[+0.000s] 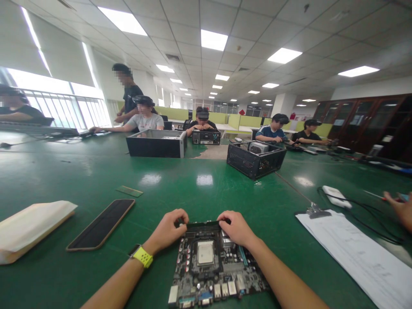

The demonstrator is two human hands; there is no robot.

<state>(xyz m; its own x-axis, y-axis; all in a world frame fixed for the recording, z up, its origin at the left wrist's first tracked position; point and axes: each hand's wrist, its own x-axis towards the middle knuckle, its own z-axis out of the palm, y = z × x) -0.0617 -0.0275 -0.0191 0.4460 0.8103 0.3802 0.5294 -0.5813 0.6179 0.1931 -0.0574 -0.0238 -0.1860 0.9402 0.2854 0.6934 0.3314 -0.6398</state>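
Motherboard [210,274] lies flat on the tabletop [175,191], and on my feed the dark strip [203,224] at its far edge runs left-right: left fingers [183,214] pinching 1 end, right fingers [224,216] the other, so neither side's nearer tbh.

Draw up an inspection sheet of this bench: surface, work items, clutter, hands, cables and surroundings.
Surface: glossy green tabletop, reflecting ceiling lights.
Work items: motherboard lying between the forearms; processor exposed.
Clutter: wrapped package, phone and thin green strip leftward; clipped papers rightward.
Hands: left hand and right hand at opposite ends of the board's far edge, fingers curled; grip unclear.
Cables: black cables by a white device, right.
Surroundings: computer cases and co-workers beyond; another person's hand at the right edge.
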